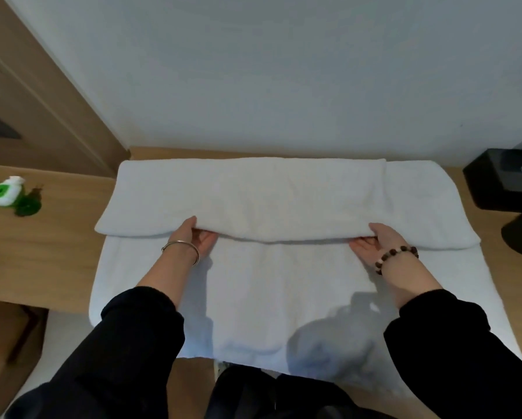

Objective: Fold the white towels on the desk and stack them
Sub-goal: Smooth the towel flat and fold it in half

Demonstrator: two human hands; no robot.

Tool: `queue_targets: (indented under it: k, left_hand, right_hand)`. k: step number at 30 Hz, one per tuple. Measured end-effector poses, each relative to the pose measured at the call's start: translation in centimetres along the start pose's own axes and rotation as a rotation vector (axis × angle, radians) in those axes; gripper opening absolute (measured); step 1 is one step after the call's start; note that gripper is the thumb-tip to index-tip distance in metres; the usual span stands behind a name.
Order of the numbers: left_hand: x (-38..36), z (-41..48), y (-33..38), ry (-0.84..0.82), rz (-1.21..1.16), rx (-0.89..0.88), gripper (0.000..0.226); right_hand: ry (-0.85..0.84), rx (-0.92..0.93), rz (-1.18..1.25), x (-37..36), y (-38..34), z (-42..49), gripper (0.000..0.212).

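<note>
Big white terry towel (283,297) covers the wooden table (42,252), folded flap at 12 o'clock. Left hand (194,238) and right hand (374,241) pinch the flap's near edge, grip narrow. Looks soft, limp, light; best held by edges.

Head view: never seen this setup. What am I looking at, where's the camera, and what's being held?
There is no machine here. A person works bare-handed, and the single camera sits on their head, looking down over both arms. A white towel covers most of a wooden desk, with a folded layer lying across its far part. The left hand and the right hand each pinch that layer's near edge. A small green-and-white bottle sits at the left and a black box at the right.
</note>
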State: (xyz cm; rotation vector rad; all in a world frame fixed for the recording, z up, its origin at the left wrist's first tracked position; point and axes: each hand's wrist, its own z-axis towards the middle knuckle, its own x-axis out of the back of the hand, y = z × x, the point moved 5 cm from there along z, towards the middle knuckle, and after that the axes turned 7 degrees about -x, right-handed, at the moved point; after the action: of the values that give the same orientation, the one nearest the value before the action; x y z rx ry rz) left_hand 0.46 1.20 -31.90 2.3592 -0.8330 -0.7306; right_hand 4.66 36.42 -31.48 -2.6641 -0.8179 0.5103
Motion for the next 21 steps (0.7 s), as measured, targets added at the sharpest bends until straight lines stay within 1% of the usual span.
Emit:
queue_targets:
  k: [2,3,5,6,8,9,11,12,13,14,15,16,17,18,19,20,21]
  left_hand:
    - [0.0,-0.7,1.5,-0.024,-0.032,-0.126,0.017]
    - [0.3,-1.3,2.3,-0.044,-0.038,-0.198,0.018]
    - [1.8,-2.6,2.7,-0.067,-0.058,-0.287,0.023]
    - [2.8,-3.1,2.1,-0.051,-0.025,-0.287,0.024]
    - [5.3,-3.9,-0.2,0.047,0.120,-0.207,0.023]
    - [6.6,-4.2,-1.5,0.105,0.192,-0.158,0.021]
    - [8.8,-4.7,-3.3,0.235,0.313,-0.123,0.020]
    - [9.8,-4.9,-3.4,0.309,0.435,-0.172,0.022]
    - [10.4,-5.0,-3.0,0.378,0.617,-0.299,0.024]
    - [10.1,-5.3,-2.1,0.413,0.798,-0.490,0.024]
    - [9.1,-5.9,-1.5,0.368,0.934,-0.747,0.021]
    - [7.5,-6.5,-1.5,0.240,1.082,-0.991,0.010]
    - [5.7,-6.7,-2.4,0.075,1.287,-1.158,0.013]
    - [4.2,-6.3,-4.0,-0.099,1.555,-1.210,0.041]
    - [3.6,-5.3,-5.8,-0.240,1.817,-1.135,0.066]
    - [3.5,-4.3,-7.1,-0.300,2.018,-1.031,0.078]
    - [3.7,-3.3,-8.1,-0.324,2.125,-0.972,0.079]
  right_hand:
    - [-0.025,0.121,0.147,-0.3,-1.4,-1.1,0.031]
    - [-0.013,0.197,0.178,0.0,-2.0,-1.6,0.025]
    - [0.107,0.345,0.081,1.3,-2.6,-2.6,0.012]
    - [0.191,0.395,-0.033,2.4,-2.5,-2.7,0.011]
    - [0.334,0.415,-0.320,4.6,-1.6,-2.5,0.016]
    - [0.387,0.412,-0.517,5.6,-1.1,-2.2,0.021]
    - [0.497,0.469,-1.042,7.2,-0.6,-1.4,0.041]
    - [0.560,0.553,-1.251,7.8,-0.4,-1.1,0.049]
    - [0.612,0.668,-1.340,8.1,-0.4,-1.1,0.049]
    - [0.627,0.809,-1.333,8.0,-0.4,-1.4,0.045]
    - [0.589,0.962,-1.301,7.4,-0.2,-1.8,0.038]
    - [0.526,1.125,-1.324,6.5,0.4,-2.2,0.028]
    - [0.461,1.221,-1.448,5.3,1.2,-2.1,0.022]
    - [0.385,1.230,-1.632,4.0,2.3,-1.3,0.033]
    - [0.311,1.156,-1.833,3.1,3.5,-0.2,0.050]
    - [0.294,1.056,-1.996,2.8,4.4,0.9,0.060]
    - [0.305,0.993,-2.093,2.7,4.9,2.1,0.064]
